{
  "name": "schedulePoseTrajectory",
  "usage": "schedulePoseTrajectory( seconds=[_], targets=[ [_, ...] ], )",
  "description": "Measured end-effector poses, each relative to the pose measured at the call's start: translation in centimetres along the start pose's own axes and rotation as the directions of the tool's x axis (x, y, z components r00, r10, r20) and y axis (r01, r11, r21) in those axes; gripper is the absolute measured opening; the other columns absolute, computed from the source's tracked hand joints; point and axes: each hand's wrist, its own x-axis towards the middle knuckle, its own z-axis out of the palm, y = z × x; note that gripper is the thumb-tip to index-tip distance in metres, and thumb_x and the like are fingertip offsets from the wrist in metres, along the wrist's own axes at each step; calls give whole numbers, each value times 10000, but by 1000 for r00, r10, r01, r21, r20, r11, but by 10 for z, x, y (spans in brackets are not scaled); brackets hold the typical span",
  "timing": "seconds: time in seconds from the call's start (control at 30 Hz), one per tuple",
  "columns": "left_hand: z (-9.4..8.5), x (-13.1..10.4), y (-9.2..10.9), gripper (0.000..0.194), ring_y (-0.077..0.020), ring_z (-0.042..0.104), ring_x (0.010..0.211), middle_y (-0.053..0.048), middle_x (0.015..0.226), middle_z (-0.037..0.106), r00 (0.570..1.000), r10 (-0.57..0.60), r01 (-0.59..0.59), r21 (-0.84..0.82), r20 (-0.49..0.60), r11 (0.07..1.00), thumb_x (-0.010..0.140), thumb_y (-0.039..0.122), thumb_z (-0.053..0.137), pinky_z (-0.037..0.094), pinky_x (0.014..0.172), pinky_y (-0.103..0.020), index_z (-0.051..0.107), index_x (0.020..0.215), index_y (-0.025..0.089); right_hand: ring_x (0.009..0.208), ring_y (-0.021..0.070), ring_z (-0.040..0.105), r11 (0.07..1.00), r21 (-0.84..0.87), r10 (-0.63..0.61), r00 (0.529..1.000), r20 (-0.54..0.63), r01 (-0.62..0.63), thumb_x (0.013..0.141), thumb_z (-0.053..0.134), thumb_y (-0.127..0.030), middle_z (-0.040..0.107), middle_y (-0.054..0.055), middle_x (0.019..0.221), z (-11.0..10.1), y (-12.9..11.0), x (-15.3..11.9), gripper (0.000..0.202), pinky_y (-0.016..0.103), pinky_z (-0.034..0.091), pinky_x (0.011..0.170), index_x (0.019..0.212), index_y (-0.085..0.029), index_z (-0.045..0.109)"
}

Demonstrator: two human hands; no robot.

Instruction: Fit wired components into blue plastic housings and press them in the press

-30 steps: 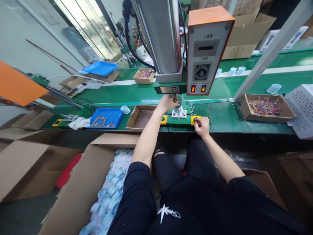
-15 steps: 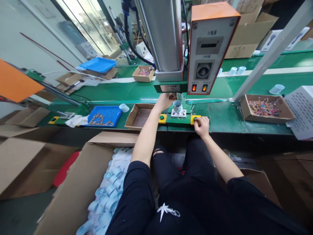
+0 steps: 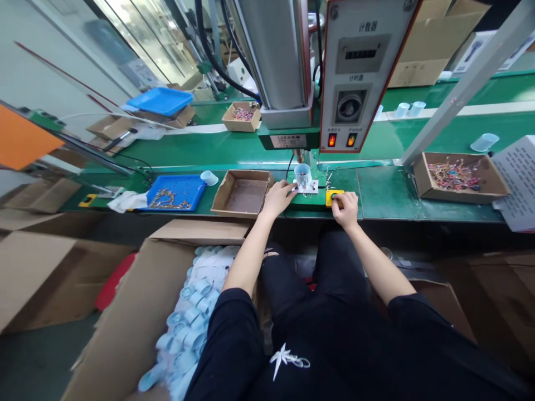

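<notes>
A light blue cup [image 3: 302,175] stands upright on the white plate [image 3: 310,188] of the press [image 3: 288,118], under its metal tip. Small dark parts show inside the cup. My left hand [image 3: 277,199] is just left of the plate, above where the base's left side lies, fingers apart with nothing seen in them. My right hand [image 3: 346,209] rests on the yellow button box [image 3: 329,197] right of the plate, its fingers bent over the black button.
Left of the press are an open carton [image 3: 219,197] and a blue tray [image 3: 195,196] of small metal parts. A big box [image 3: 125,312] of blue cups stands below left. A carton of coloured wires [image 3: 453,174] lies right. The control box [image 3: 363,83] hangs above.
My left hand has come down from the press tip to the left side of the base. My right hand has stayed on the button box. The view has shifted slightly.
</notes>
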Motion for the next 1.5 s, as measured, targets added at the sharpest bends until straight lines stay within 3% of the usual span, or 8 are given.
schedulePoseTrajectory(
  seconds=[0.23,0.4,0.67,0.83,1.1,1.2,1.37,1.5],
  targets=[
    [1,7,0,216,-276,656,1067,-101,1142,743,996,92,-93,18,17,996,1014,318,667,526,980,-394,846,1119,261,873,254,603,999,4,-36,999,-37,36,945,568,-257,686,68,852,-2,-3,1,114,424,451,864,916,-222,672],
    [1,7,-5,192,-252,695,1083,-96,1130,757,999,37,-40,-139,-21,989,1008,250,654,538,1008,-363,842,1033,218,882,254,605,999,1,-34,999,-37,34,943,571,-246,682,68,850,-2,-3,1,115,427,452,879,917,-220,680],
    [-11,11,-15,167,-261,749,1061,-81,1127,792,999,15,-8,-198,32,980,915,247,753,573,1006,-358,855,1046,233,886,257,600,1000,-6,-22,999,-29,22,935,575,-232,678,68,858,-1,-3,1,110,437,449,889,921,-223,684],
    [-11,9,-12,122,-250,758,988,-78,1045,811,1000,-3,9,-228,29,974,901,224,741,579,979,-356,861,924,230,875,252,601,999,-5,-33,998,-44,33,946,568,-242,680,65,856,-1,-3,1,114,428,450,870,918,-225,677],
    [-46,28,14,187,-183,682,818,-48,909,780,970,-126,13,-474,-208,881,901,350,752,547,799,-296,855,951,201,870,251,595,999,-6,-35,998,-44,35,947,567,-250,670,62,840,-1,-3,1,115,423,448,860,911,-227,673],
    [-62,52,29,193,-182,658,761,-45,831,756,989,-85,32,-384,-122,923,849,383,810,510,748,-296,867,867,199,879,256,595,1000,-7,-25,999,-30,25,937,564,-238,673,65,847,-1,-3,1,113,428,443,862,920,-225,675],
    [-72,79,44,142,-245,737,828,-75,821,805,979,-175,197,-283,101,939,782,323,845,516,736,-309,859,791,182,881,256,595,1000,-23,-19,1000,-10,19,920,561,-229,672,65,843,-2,-2,1,116,429,450,869,915,-224,676],
    [-71,84,48,117,-276,763,886,-85,836,821,976,-179,202,-196,127,960,773,290,818,540,768,-315,859,801,184,886,256,589,999,-33,-1,1000,4,1,909,567,-230,669,65,850,-3,-2,1,111,432,453,880,916,-226,678]
  ],
)
